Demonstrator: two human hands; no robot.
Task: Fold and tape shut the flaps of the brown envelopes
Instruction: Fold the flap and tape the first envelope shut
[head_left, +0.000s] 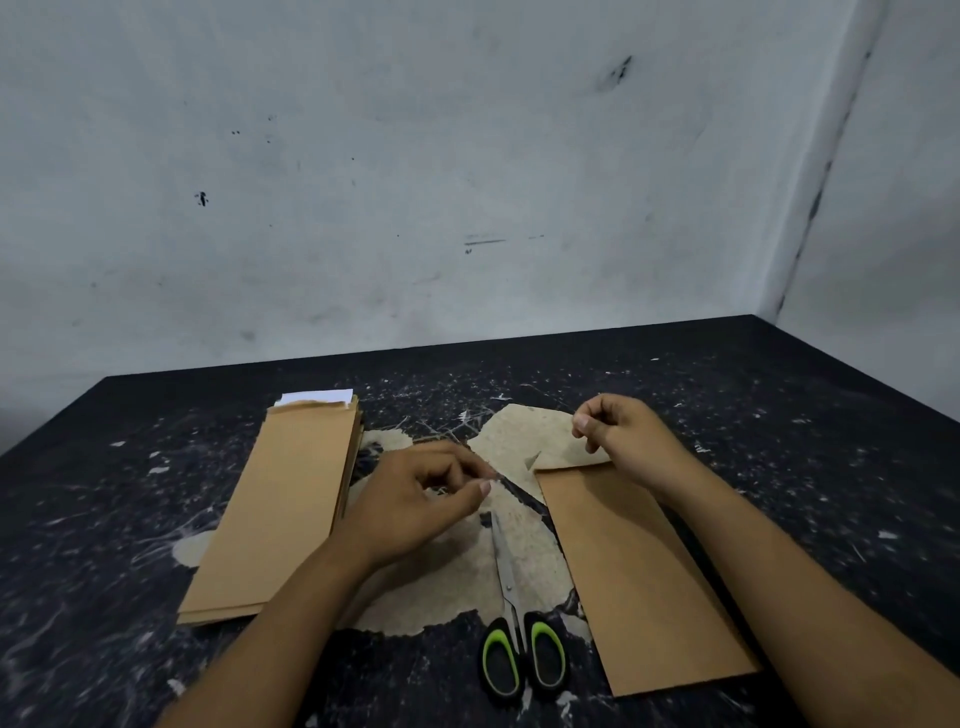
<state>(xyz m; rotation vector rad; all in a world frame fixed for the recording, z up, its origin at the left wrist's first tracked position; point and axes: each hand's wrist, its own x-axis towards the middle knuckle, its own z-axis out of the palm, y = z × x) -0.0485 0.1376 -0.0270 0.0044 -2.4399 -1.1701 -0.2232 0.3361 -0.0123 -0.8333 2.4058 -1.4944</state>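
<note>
Judging by the curled fingers, both the left hand (421, 499) and right hand (618, 436) seem to pinch a barely visible tape strip above the single flat brown paper envelope (639, 566) on the scratched black counter (779, 415), so pressing it over the flap should follow.

Brown envelope (639, 566) at lower right, tan-brown envelope stack (280, 509) at left with white paper (317, 397) on top, black-and-lime-green scissor handles (523, 657), black tabletop (779, 415) flecked white with worn beige patches, grey-white smudged wall (415, 182).
</note>
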